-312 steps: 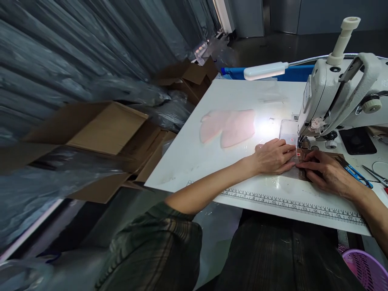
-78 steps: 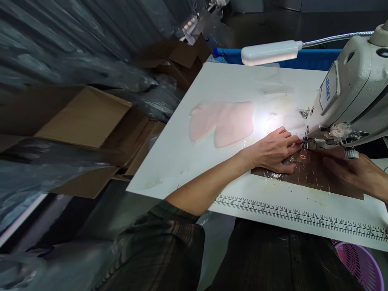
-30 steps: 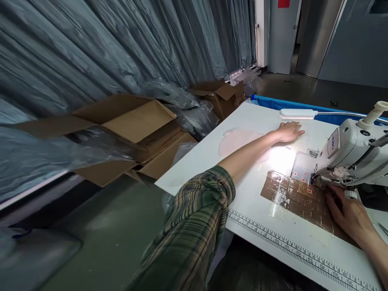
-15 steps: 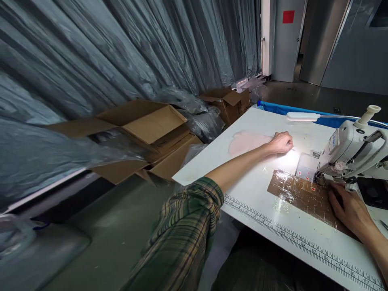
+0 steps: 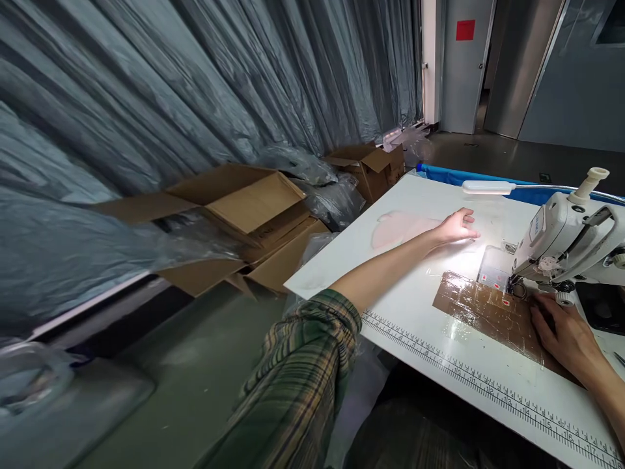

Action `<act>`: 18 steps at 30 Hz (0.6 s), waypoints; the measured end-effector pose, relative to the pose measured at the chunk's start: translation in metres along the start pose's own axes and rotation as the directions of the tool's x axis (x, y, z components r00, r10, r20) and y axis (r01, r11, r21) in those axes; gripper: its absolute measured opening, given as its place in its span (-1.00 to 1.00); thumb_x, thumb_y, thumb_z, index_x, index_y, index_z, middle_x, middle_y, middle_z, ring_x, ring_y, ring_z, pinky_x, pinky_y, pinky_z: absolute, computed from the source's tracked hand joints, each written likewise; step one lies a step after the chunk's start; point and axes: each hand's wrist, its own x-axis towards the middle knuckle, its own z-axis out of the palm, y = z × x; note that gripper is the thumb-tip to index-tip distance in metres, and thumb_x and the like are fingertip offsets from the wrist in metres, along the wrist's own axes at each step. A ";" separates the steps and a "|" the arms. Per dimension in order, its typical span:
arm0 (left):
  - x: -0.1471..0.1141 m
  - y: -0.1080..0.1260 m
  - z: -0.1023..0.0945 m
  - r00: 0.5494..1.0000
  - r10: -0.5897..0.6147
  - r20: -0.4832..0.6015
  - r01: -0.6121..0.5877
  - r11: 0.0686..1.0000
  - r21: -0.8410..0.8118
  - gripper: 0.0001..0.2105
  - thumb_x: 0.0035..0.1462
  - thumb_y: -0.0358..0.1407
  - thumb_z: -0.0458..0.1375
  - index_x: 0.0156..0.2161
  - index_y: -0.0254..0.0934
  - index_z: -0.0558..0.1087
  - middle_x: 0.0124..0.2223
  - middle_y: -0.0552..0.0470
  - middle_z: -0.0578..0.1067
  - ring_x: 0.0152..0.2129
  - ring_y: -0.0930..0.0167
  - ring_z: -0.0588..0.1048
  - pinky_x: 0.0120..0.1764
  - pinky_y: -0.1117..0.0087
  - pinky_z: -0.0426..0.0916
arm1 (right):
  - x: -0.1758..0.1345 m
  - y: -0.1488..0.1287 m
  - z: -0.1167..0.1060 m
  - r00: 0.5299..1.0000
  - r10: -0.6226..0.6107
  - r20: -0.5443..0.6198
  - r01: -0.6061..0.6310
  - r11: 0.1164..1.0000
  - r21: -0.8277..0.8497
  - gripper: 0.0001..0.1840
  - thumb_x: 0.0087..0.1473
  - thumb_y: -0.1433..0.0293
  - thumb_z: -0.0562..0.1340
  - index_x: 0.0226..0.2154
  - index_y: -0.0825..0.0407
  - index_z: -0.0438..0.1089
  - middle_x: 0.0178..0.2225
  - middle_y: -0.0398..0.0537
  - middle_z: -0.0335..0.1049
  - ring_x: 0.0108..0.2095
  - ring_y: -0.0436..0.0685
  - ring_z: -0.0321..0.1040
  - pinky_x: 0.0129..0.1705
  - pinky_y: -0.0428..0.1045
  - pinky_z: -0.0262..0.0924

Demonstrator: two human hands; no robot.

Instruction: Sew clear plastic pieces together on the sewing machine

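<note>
My left hand is just above the white table, under the lamp's bright spot. Its thumb and fingers are apart, and nothing shows between them. A pale pink, thin flat piece lies left of it, partly behind my forearm. My right hand rests at the right edge of a brown, shiny tape-covered panel, close to the needle area of a white sewing machine. Its thumb stands away from its fingers, which reach toward the machine. A clear strip with small red marks lies at the needle.
A slim white lamp reaches over the table. A ruler scale runs along the front edge. Open cardboard boxes and plastic bags stand left of the table by a grey curtain. A dark tray sits at the right.
The fingers of my left hand have gone from curled together to spread, and the hand has shifted slightly right. My right hand stays beside the machine. The view has shifted slightly.
</note>
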 end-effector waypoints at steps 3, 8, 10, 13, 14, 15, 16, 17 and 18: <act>-0.017 -0.004 -0.024 0.996 0.024 -0.091 -0.016 0.995 0.094 -0.59 0.07 -0.37 0.27 0.06 -0.30 0.39 0.17 -0.19 0.41 0.02 0.27 0.48 0.12 0.22 0.35 | -0.002 0.001 -0.001 1.000 -0.006 0.017 0.005 1.000 0.006 -0.53 0.25 0.15 0.04 -0.04 0.04 0.50 -0.13 0.16 0.46 -0.26 0.24 0.49 -0.18 0.16 0.47; -0.060 -0.020 -0.062 0.983 -0.009 -0.181 0.089 0.896 0.435 -0.81 0.19 -0.16 0.19 -0.31 -0.26 0.44 -0.05 -0.09 0.46 -0.07 0.24 0.48 0.09 0.20 0.34 | -0.005 0.005 0.003 0.999 -0.028 0.023 0.028 1.000 0.003 -0.45 0.26 0.10 -0.01 -0.03 0.07 0.50 -0.09 0.26 0.45 -0.24 0.35 0.51 -0.18 0.25 0.48; -0.073 -0.029 -0.067 0.982 -0.073 -0.175 0.147 0.876 0.459 -0.73 0.14 -0.07 0.24 -0.37 -0.24 0.39 -0.10 -0.06 0.45 -0.08 0.23 0.46 0.06 0.21 0.35 | -0.005 0.007 0.006 0.999 -0.023 0.026 0.023 1.000 0.001 -0.43 0.24 0.07 -0.02 -0.05 0.06 0.51 -0.08 0.26 0.45 -0.22 0.39 0.52 -0.17 0.27 0.48; -0.083 -0.042 -0.066 0.980 -0.131 -0.153 0.182 0.902 0.392 -0.73 0.06 -0.10 0.29 -0.41 -0.23 0.38 -0.12 -0.03 0.43 -0.07 0.25 0.45 0.04 0.25 0.36 | -0.005 0.009 0.007 1.000 -0.006 0.024 0.006 1.000 0.011 -0.45 0.22 0.04 -0.03 -0.10 -0.01 0.52 -0.10 0.20 0.49 -0.17 0.40 0.53 -0.07 0.28 0.48; -0.083 -0.045 -0.065 0.979 -0.131 -0.155 0.180 0.915 0.360 -0.76 0.07 -0.14 0.28 -0.43 -0.23 0.38 -0.12 -0.03 0.43 -0.07 0.27 0.45 0.04 0.27 0.35 | -0.004 0.009 0.005 1.000 0.006 0.025 -0.006 1.000 0.013 -0.45 0.21 0.03 -0.03 -0.12 -0.03 0.52 -0.10 0.17 0.50 -0.15 0.40 0.53 -0.04 0.27 0.47; -0.083 -0.048 -0.064 0.979 -0.126 -0.160 0.174 0.927 0.333 -0.78 0.10 -0.17 0.26 -0.44 -0.23 0.38 -0.12 -0.02 0.42 -0.08 0.29 0.45 0.05 0.29 0.35 | -0.004 0.008 0.003 0.999 0.023 0.029 -0.024 1.000 0.013 -0.46 0.21 0.02 -0.03 -0.12 -0.05 0.51 -0.11 0.16 0.51 -0.13 0.39 0.53 -0.02 0.27 0.47; -0.083 -0.051 -0.063 0.979 -0.120 -0.165 0.167 0.935 0.314 -0.79 0.12 -0.21 0.24 -0.45 -0.23 0.37 -0.12 -0.02 0.42 -0.09 0.31 0.46 0.05 0.30 0.35 | -0.003 0.008 0.001 0.998 0.037 0.047 -0.037 0.999 0.014 -0.46 0.20 0.01 -0.03 -0.11 -0.06 0.51 -0.10 0.16 0.51 -0.11 0.39 0.53 -0.01 0.26 0.47; -0.082 -0.053 -0.063 0.980 -0.114 -0.165 0.160 0.940 0.302 -0.80 0.13 -0.23 0.22 -0.47 -0.23 0.36 -0.13 -0.02 0.42 -0.10 0.32 0.46 0.05 0.30 0.36 | -0.002 0.007 -0.002 0.996 0.044 0.075 -0.045 0.999 0.016 -0.45 0.20 0.01 -0.02 -0.10 -0.05 0.51 -0.08 0.16 0.51 -0.10 0.39 0.53 -0.01 0.26 0.47; -0.081 -0.055 -0.063 0.981 -0.109 -0.163 0.154 0.943 0.295 -0.80 0.13 -0.25 0.21 -0.48 -0.24 0.35 -0.13 -0.02 0.42 -0.12 0.33 0.47 0.05 0.30 0.36 | -0.001 0.005 -0.005 0.993 0.046 0.112 -0.049 0.999 0.018 -0.45 0.20 0.01 -0.01 -0.08 -0.05 0.51 -0.06 0.17 0.50 -0.09 0.39 0.53 -0.02 0.26 0.47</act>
